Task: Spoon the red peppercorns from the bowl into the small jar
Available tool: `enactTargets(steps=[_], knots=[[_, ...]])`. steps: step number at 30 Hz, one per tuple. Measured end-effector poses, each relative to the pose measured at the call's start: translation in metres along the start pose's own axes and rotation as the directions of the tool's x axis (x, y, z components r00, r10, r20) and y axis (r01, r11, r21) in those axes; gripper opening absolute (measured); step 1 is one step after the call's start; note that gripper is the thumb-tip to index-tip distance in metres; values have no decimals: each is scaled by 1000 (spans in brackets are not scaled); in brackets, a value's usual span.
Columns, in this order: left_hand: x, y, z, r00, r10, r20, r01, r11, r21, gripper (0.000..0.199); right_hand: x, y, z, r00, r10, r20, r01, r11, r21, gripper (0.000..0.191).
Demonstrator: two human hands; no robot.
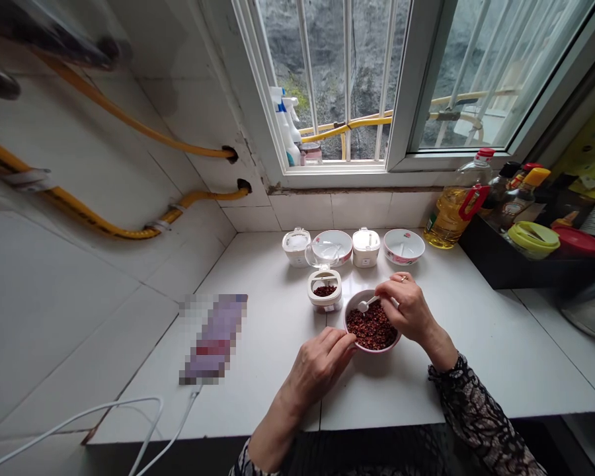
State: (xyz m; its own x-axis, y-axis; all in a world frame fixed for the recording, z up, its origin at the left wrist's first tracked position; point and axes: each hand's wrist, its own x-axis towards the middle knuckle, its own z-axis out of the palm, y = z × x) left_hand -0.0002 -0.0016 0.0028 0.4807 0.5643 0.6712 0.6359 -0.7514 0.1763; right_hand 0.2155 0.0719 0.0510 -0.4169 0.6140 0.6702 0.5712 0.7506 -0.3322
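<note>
A bowl (379, 350) full of dark red, peppercorn-like spice (371, 327) rests on the white tiled counter. With fingers closed on its near left rim, my left hand (322, 360) steadies the bowl. My right hand (406, 307) pinches the handle of a small white spoon (365, 305) above the spice, its scoop toward the far left side of the bowl. Just beyond my left hand stands a seasoning jar (326, 304), its lid raised and the same dark red spice visible inside.
Behind stand two white-lidded jars (296, 248) and two floral bowls (404, 246). At right are an oil bottle (449, 215) and a black box (486, 254) of condiments. A blurred-out flat object (215, 340) with a white cable (181, 423) lies left.
</note>
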Motion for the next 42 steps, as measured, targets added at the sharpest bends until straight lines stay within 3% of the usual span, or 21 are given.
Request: enactTargets(steps=[4,12,18,26,28,32,35,38,42], knots=[[0,0,0,1000,-1,0,1,1000,-5,14,0,7,-3,990,134,-32,-133,990,48,19],[-1,-1,2,1000,-5,2,5,1000,-15,15,-2,6,11,964,233,124,-252,953,167,21],[-2,-1,2,1000,0,8,0,1000,-9,14,-1,10,5,903,424,72,-429,875,223,20],[-2,-1,2,1000,4,-3,-4,1000,-12,14,2,8,4,862,501,76,-501,818,282,18],[-1,-1,2,1000,4,0,-4,1000,-14,14,3,8,4,833,543,108,-544,764,347,17],[0,-1,2,1000,-2,3,2,1000,-14,14,4,11,3,745,640,189,-627,573,529,14],[1,0,1,1000,-5,5,5,1000,-12,14,5,14,2,716,664,216,-622,465,630,12],[1,0,1,1000,-1,-2,1,1000,-1,14,8,14,2,705,676,213,-608,422,672,11],[1,1,1,1000,2,-6,-2,1000,12,14,13,2,7,719,683,129,-559,457,692,11]])
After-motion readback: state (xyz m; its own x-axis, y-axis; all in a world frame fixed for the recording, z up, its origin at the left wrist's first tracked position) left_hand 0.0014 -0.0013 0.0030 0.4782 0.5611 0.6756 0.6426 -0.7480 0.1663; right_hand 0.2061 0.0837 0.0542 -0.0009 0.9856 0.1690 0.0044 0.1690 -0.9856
